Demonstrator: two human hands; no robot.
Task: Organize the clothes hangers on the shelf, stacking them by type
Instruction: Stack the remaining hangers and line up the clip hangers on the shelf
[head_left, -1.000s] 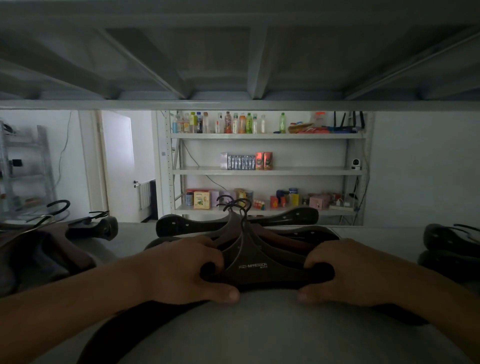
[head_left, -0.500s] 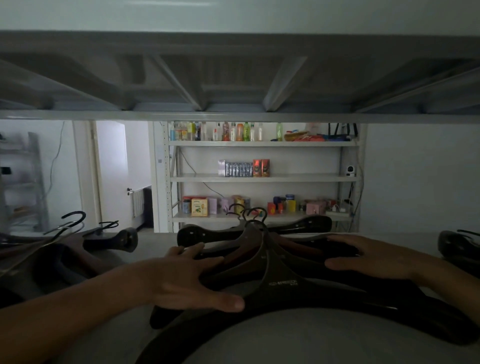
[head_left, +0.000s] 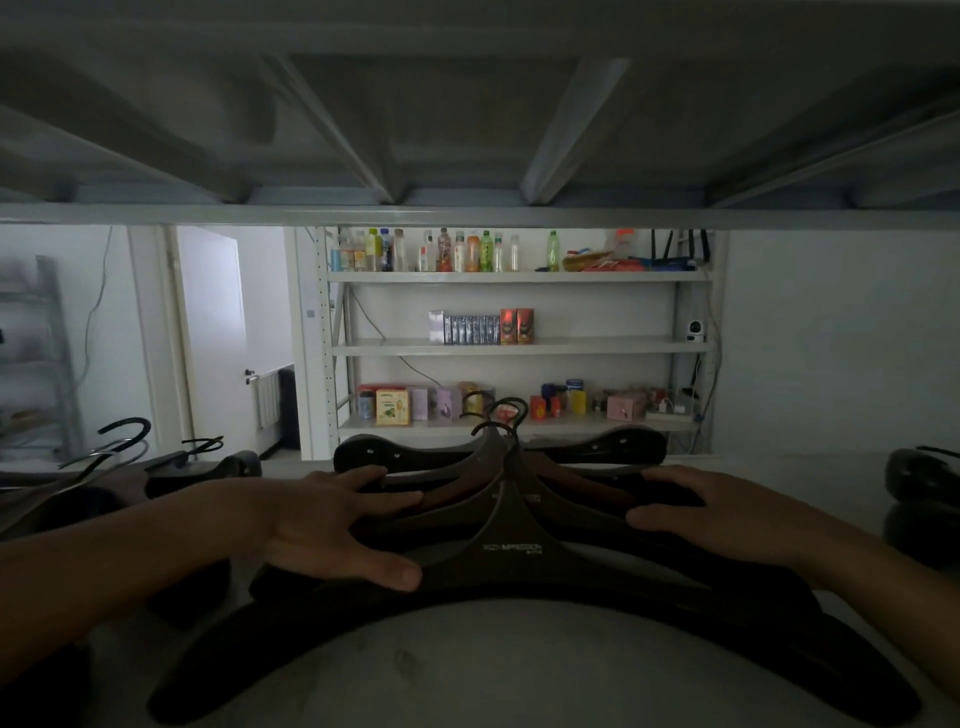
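A stack of wide dark hangers lies flat on the grey shelf in front of me, hooks pointing away. The top hanger bears small white lettering. My left hand rests with spread fingers on the left arms of the stack. On the right arms lies my right hand, fingers straight and flat. Another dark hanger lies across behind the stack, partly hidden by it.
More dark hangers with hooks sit in a pile at the left of the shelf, and others at the right edge. The shelf above hangs low overhead. A far rack holds bottles and boxes beyond an open door.
Both hands let go of the hanger necks they gripped and now lie spread on the stack's arms. The stack has settled flat and lies closer to me.
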